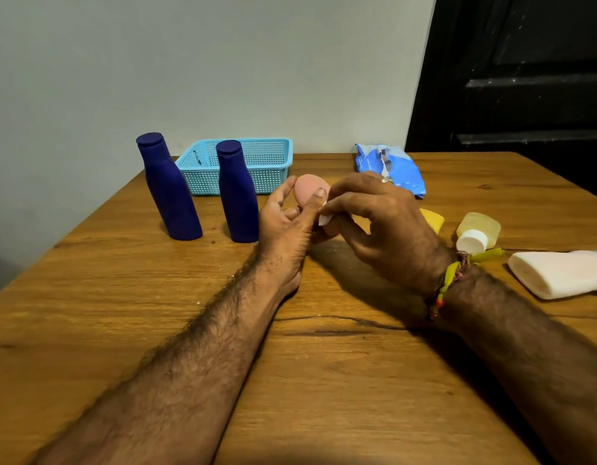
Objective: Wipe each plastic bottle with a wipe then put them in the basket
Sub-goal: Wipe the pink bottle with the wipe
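Left hand (pixel 283 216) fingers clamp the pink bottle (pixel 310 191); right hand (pixel 381 223) fingers pinch a wipe (pixel 324 219); probably light, stiff, slippery; grip mid-body.

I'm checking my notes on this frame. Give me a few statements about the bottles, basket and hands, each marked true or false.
1. Two blue bottles stand upright on the table. True.
2. The basket holds a blue bottle. False: both stand in front of it.
3. The left hand holds a pink bottle. True.
4. The right hand is open and idle. False: it pinches a white wipe against the pink bottle.
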